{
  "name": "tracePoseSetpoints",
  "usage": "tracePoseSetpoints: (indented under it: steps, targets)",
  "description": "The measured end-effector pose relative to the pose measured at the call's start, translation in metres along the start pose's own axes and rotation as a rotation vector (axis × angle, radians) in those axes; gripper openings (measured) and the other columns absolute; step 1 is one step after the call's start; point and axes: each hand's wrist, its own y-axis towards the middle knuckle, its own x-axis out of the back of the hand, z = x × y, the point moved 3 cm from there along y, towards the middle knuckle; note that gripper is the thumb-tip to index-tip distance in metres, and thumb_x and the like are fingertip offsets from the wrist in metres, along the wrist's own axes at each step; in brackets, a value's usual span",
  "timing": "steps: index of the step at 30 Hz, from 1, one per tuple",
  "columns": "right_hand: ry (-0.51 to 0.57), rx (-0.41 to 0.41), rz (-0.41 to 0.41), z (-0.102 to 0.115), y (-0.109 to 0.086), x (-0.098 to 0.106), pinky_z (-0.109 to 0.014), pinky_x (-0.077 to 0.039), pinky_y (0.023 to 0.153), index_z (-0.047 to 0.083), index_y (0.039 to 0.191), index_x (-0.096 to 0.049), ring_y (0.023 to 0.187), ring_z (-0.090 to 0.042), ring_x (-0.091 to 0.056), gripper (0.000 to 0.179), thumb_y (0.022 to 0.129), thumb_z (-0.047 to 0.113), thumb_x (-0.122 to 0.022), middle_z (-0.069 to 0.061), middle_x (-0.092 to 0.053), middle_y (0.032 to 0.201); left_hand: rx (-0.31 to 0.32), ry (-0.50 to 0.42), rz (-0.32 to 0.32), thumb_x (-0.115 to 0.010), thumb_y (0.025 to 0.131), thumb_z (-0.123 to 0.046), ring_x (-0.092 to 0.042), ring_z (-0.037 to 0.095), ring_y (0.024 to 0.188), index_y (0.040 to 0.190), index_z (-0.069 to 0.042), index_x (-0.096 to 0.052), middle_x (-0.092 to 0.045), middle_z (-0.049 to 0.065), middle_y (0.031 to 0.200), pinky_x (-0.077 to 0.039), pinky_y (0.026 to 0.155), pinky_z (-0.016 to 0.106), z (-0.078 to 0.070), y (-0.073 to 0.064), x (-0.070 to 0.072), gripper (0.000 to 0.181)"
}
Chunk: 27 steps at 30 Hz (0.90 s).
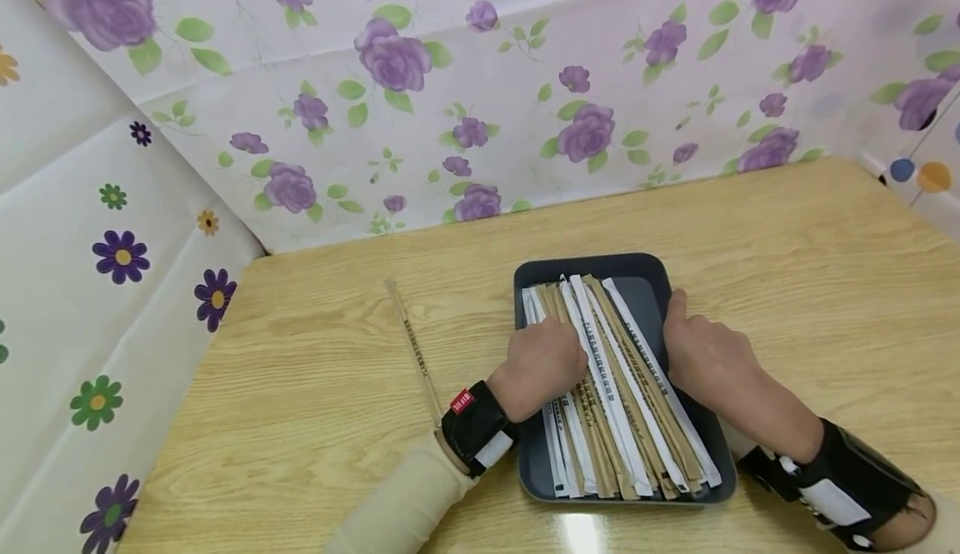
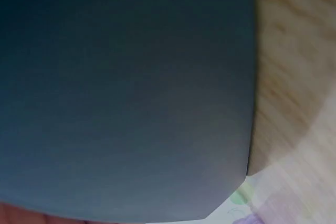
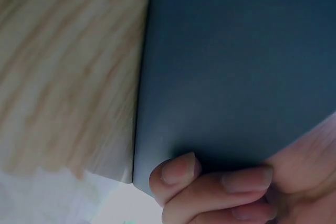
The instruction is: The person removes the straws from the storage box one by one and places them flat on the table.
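Observation:
A dark grey tray (image 1: 652, 275) holds a bundle of paper-wrapped straws (image 1: 611, 354), white and brown with printed lettering, lying lengthwise. My left hand (image 1: 547, 358) reaches over the tray's left rim, its fingers curled down among the straws; I cannot tell whether they pinch any. In the left wrist view the tray wall (image 2: 136, 98) fills most of the picture, with a sliver of fingers at the bottom left. My right hand (image 1: 708, 358) grips the tray's right side, its thumb along the rim. Curled fingers (image 3: 210, 192) press against the outer wall in the right wrist view.
A single straw (image 1: 414, 341) with dark print lies on the wooden table (image 1: 300, 371), left of the tray, its near end by my left wrist. Behind the table hangs a purple-flowered covering (image 1: 450, 79); another flowered covering (image 1: 90, 329) borders the left side.

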Motion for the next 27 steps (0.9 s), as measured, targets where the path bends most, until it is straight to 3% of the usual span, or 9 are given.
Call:
tracePoseSetpoints:
  steps: [8,11,14,18,23,27]
  targets:
    - [0.000,0.005,0.008,0.000,0.000,0.001,-0.035,-0.038,0.033,-0.026,0.130,-0.019,0.039,-0.021,-0.046,0.070,0.076,-0.003,-0.056,-0.014,-0.051,0.051,0.019,-0.090,-0.023,-0.050,0.090,-0.014,-0.030,0.007,0.033,0.047,-0.017,-0.031,-0.027,-0.004,0.042,-0.022,0.028,0.020,0.001,0.001,0.007,0.047]
    - [-0.002,-0.003,0.011,-0.002,0.000,0.001,-0.036,-0.038,0.034,-0.026,0.130,-0.018,0.040,-0.022,-0.047,0.070,0.077,-0.002,-0.057,-0.016,-0.052,0.053,0.020,-0.148,-0.044,-0.049,0.090,-0.016,-0.030,0.006,0.034,0.046,-0.017,-0.031,-0.028,-0.004,0.042,-0.023,0.030,0.019,0.004,0.000,0.018,0.047]
    - [-0.002,-0.010,0.020,-0.004,0.000,0.001,-0.037,-0.039,0.035,-0.026,0.130,-0.018,0.042,-0.023,-0.048,0.071,0.077,-0.001,-0.058,-0.018,-0.054,0.055,0.047,-0.262,-0.061,-0.047,0.091,-0.017,-0.029,0.006,0.034,0.047,-0.017,-0.032,-0.030,-0.005,0.043,-0.023,0.032,0.018,0.013,-0.002,0.035,0.047]
    - [0.001,-0.008,0.026,-0.004,0.000,0.001,-0.039,-0.040,0.035,-0.026,0.130,-0.017,0.043,-0.024,-0.048,0.073,0.076,-0.001,-0.059,-0.020,-0.055,0.057,0.145,-0.396,-0.099,-0.046,0.092,-0.017,-0.029,0.007,0.035,0.047,-0.016,-0.033,-0.031,-0.005,0.043,-0.023,0.034,0.019,0.040,-0.007,0.053,0.047]
    - [0.002,0.004,0.027,-0.001,0.001,-0.001,-0.038,-0.040,0.035,-0.027,0.130,-0.018,0.043,-0.024,-0.048,0.072,0.076,-0.001,-0.059,-0.020,-0.055,0.057,0.277,-0.411,-0.137,-0.046,0.090,-0.019,-0.025,0.008,0.036,0.045,-0.016,-0.032,-0.026,-0.006,0.042,-0.022,0.036,0.022,0.086,-0.015,0.063,0.047]
    - [0.008,0.006,0.035,0.001,0.001,-0.003,-0.037,-0.039,0.035,-0.027,0.130,-0.017,0.042,-0.023,-0.047,0.071,0.077,-0.001,-0.058,-0.018,-0.053,0.055,0.347,-0.441,-0.160,-0.043,0.091,-0.018,-0.022,0.011,0.037,0.045,-0.016,-0.030,-0.025,-0.004,0.043,-0.020,0.040,0.024,0.122,-0.028,0.065,0.048]
